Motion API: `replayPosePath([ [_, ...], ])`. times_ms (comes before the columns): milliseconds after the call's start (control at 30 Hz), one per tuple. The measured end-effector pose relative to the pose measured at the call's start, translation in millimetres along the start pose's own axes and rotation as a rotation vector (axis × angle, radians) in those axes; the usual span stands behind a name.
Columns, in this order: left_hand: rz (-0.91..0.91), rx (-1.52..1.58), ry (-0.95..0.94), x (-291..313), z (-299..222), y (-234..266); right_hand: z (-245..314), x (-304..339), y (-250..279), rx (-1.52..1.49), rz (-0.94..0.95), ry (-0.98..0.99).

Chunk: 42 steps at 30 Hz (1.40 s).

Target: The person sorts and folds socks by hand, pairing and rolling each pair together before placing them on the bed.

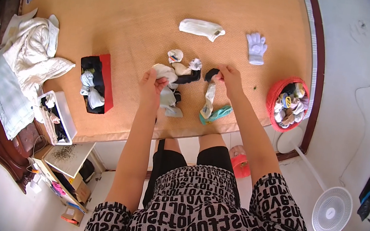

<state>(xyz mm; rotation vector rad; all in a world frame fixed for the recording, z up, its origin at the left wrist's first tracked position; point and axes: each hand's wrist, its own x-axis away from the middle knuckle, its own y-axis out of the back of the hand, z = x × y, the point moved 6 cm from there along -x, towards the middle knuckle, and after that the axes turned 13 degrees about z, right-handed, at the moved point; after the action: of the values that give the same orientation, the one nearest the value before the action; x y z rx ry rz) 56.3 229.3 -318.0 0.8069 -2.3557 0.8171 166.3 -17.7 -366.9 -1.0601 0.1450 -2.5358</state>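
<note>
My left hand (152, 86) is closed in a pinch on a white sock (165, 72), beside a small pile of socks on the woven mat. Across from it, my right hand (230, 79) pinches the black end of a black and white sock (210, 92), whose pale part hangs down toward a teal cloth piece (218, 114). Between and below my hands lie a black sock (189, 77), a pale grey sock (170, 103) and a rolled white sock (175, 56). Farther off, a long white sock (201, 28) lies flat near a lilac glove (256, 48).
At right stands a red basket (271, 99) full of balled socks. A red and black box (107, 83) and a white bin (68, 123) holding garments stand at left, near a crumpled white cloth (35, 52). A white fan (332, 212) is at lower right.
</note>
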Motion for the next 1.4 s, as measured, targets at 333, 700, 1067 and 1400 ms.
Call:
replayPosePath([
  [333,-0.02,-0.257,0.061,-9,5,17,56,-113,-88,1.408,-0.018,0.621],
  [700,0.127,0.136,-0.112,-25,-20,-12,20,-143,-65,1.539,0.097,0.322],
  [1067,0.18,0.084,-0.123,6,-28,-43,108,76,-113,0.5,0.112,0.853],
  [1400,0.345,0.087,-0.122,83,-38,-76,105,173,-158,1.179,0.048,0.916],
])
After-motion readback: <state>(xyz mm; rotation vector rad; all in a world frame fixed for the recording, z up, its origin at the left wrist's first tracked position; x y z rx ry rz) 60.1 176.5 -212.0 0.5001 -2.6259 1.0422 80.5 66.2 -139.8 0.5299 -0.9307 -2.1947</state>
